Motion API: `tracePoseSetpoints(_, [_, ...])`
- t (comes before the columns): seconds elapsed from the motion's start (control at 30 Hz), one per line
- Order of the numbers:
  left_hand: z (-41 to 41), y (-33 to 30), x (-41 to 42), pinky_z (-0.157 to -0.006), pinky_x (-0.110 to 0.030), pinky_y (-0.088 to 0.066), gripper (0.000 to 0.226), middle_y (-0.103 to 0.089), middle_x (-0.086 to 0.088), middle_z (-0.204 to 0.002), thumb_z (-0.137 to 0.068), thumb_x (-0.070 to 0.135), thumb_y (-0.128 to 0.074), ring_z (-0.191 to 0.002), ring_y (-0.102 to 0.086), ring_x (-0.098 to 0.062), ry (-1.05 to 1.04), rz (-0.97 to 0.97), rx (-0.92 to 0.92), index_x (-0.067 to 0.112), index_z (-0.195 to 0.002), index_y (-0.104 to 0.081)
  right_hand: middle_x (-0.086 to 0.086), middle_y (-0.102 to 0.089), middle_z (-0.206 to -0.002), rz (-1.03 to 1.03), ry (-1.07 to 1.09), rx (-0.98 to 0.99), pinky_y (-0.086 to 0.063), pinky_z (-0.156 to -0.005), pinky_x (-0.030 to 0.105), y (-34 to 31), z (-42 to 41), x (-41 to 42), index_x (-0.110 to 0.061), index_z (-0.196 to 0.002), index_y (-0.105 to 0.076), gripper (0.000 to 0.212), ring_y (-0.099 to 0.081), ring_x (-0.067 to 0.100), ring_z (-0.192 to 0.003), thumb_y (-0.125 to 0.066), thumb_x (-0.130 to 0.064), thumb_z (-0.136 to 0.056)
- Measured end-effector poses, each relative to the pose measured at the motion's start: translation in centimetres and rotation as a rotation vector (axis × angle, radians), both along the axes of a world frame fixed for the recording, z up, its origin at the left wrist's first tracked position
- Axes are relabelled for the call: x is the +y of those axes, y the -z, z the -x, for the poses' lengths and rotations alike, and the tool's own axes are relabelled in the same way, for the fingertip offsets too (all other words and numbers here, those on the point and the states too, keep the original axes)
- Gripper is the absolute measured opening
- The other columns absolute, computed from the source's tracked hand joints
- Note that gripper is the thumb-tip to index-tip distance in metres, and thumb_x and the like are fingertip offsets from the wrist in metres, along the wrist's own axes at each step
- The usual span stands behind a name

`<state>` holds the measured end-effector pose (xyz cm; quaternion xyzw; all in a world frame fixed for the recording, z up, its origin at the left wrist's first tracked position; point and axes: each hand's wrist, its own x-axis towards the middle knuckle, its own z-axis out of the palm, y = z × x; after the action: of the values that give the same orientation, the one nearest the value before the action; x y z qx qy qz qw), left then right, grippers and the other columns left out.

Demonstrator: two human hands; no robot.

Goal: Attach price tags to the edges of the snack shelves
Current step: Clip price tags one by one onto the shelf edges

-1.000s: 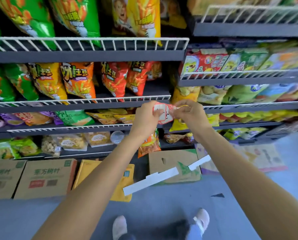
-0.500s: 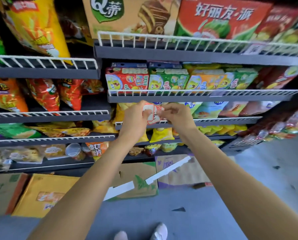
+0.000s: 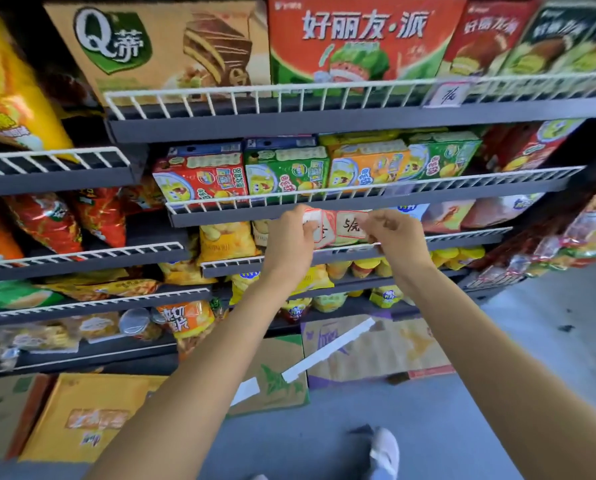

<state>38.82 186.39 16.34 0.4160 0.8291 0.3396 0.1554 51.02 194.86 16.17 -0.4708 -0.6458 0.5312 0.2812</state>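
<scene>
This is a shop, in its snack aisle. Grey metal shelves (image 3: 324, 124) with white wire rails (image 3: 289, 95) hold many packed goods: cake boxes (image 3: 165, 46) on top, smaller snack boxes (image 3: 286, 171) below, and chip bags (image 3: 47, 223) at the left. A handwritten price tag (image 3: 448, 95) hangs on the top rail (the number is blurred). Cardboard cartons (image 3: 88, 414) stand on the grey floor (image 3: 324, 427).

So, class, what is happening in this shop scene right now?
A person stands at snack shelves, holding a strip of red-bordered price tags in both hands. The left hand and right hand pinch it just below the shelf edge under the boxed snacks. One tag already hangs on the shelf above.
</scene>
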Motion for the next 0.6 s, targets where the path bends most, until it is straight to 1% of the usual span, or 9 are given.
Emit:
tracePoseSetpoints(0.07, [-0.7, 0.5, 1.7, -0.079, -0.036, -0.045, 0.027, -0.064, -0.014, -0.112, -0.097, 0.016, -0.046, -0.105, -0.059, -0.030, -0.033, 0.010, -0.022, 0.006, -0.121, -0.055, 0.000, -0.054, -0.061, -0.001, 0.001, 0.005, -0.039, -0.057, 0.024, 0.2, -1.6, 2.5, -0.020, -0.071, -0.063, 0.017, -0.047, 0.012, -0.058, -0.064, -0.021, -0.088])
tracePoseSetpoints(0.13, [-1.7, 1.0, 3.7, -0.080, -0.038, -0.044, 0.025, -0.063, -0.015, -0.110, -0.097, 0.018, -0.047, -0.105, -0.057, -0.031, -0.042, 0.026, -0.044, 0.004, -0.116, -0.056, 0.001, -0.057, -0.062, 0.007, -0.013, 0.007, -0.040, -0.055, 0.022, 0.4, -3.0, 5.2, -0.014, -0.080, -0.066, 0.009, -0.051, 0.009, -0.054, -0.064, -0.018, -0.088])
tracePoseSetpoints(0.23, [-4.0, 1.7, 7.0, -0.084, -0.037, -0.041, 0.029, -0.061, -0.015, -0.113, -0.097, 0.021, -0.047, -0.109, -0.055, -0.031, -0.052, 0.056, -0.088, 0.005, -0.120, -0.054, 0.002, -0.062, -0.065, -0.014, -0.063, -0.009, -0.039, -0.045, 0.012, 0.9, -4.7, 9.3, -0.005, -0.095, -0.065, 0.009, -0.054, -0.001, -0.045, -0.063, -0.011, -0.088])
tracePoseSetpoints(0.3, [-5.6, 2.2, 9.3, -0.087, -0.033, -0.040, 0.031, -0.060, -0.014, -0.120, -0.097, 0.020, -0.048, -0.114, -0.054, -0.030, -0.069, 0.064, -0.125, 0.006, -0.124, -0.053, 0.004, -0.065, -0.072, -0.027, -0.087, -0.035, -0.040, -0.042, 0.012, 1.4, -5.8, 11.8, -0.006, -0.097, -0.061, 0.009, -0.059, 0.001, -0.048, -0.062, -0.009, -0.089])
tracePoseSetpoints(0.33, [-6.2, 2.5, 10.4, -0.088, -0.031, -0.040, 0.032, -0.059, -0.013, -0.124, -0.097, 0.020, -0.048, -0.116, -0.052, -0.028, -0.080, 0.069, -0.142, 0.007, -0.126, -0.052, 0.006, -0.066, -0.078, -0.027, -0.091, -0.043, -0.043, -0.043, 0.015, 1.6, -6.4, 13.0, -0.008, -0.096, -0.059, 0.008, -0.063, 0.006, -0.053, -0.061, -0.007, -0.089])
tracePoseSetpoints(0.4, [-7.1, 2.9, 12.6, -0.091, -0.029, -0.039, 0.035, -0.056, -0.012, -0.129, -0.096, 0.020, -0.049, -0.120, -0.051, -0.027, -0.089, 0.083, -0.166, 0.008, -0.129, -0.050, 0.011, -0.068, -0.089, -0.059, -0.101, -0.086, -0.049, -0.050, 0.027, 2.3, -7.2, 15.2, -0.012, -0.094, -0.053, 0.010, -0.068, 0.018, -0.065, -0.058, -0.004, -0.090])
tracePoseSetpoints(0.47, [-7.5, 3.1, 14.4, -0.093, -0.030, -0.039, 0.037, -0.053, -0.011, -0.133, -0.096, 0.018, -0.049, -0.122, -0.049, -0.026, -0.094, 0.090, -0.200, 0.008, -0.131, -0.048, 0.013, -0.069, -0.092, -0.113, -0.121, -0.147, -0.051, -0.057, 0.038, 2.8, -7.5, 17.0, -0.016, -0.094, -0.051, 0.014, -0.069, 0.022, -0.069, -0.056, -0.003, -0.090])
tracePoseSetpoints(0.53, [-7.5, 3.4, 16.0, -0.097, -0.035, -0.040, 0.040, -0.050, -0.011, -0.136, -0.096, 0.016, -0.049, -0.124, -0.048, -0.027, -0.123, 0.103, -0.243, 0.008, -0.134, -0.045, 0.008, -0.069, -0.088, -0.183, -0.151, -0.194, -0.053, -0.059, 0.041, 3.1, -7.3, 18.4, -0.018, -0.096, -0.052, 0.016, -0.069, 0.020, -0.070, -0.055, -0.004, -0.089])
tracePoseSetpoints(0.6, [-7.5, 3.9, 17.1, -0.098, -0.036, -0.040, 0.041, -0.051, -0.013, -0.135, -0.095, 0.015, -0.051, -0.125, -0.048, -0.029, -0.149, 0.115, -0.271, 0.006, -0.134, -0.045, 0.003, -0.066, -0.081, -0.248, -0.171, -0.225, -0.052, -0.061, 0.038, 3.3, -7.0, 19.3, -0.018, -0.099, -0.055, 0.015, -0.068, 0.021, -0.075, -0.053, -0.006, -0.089])
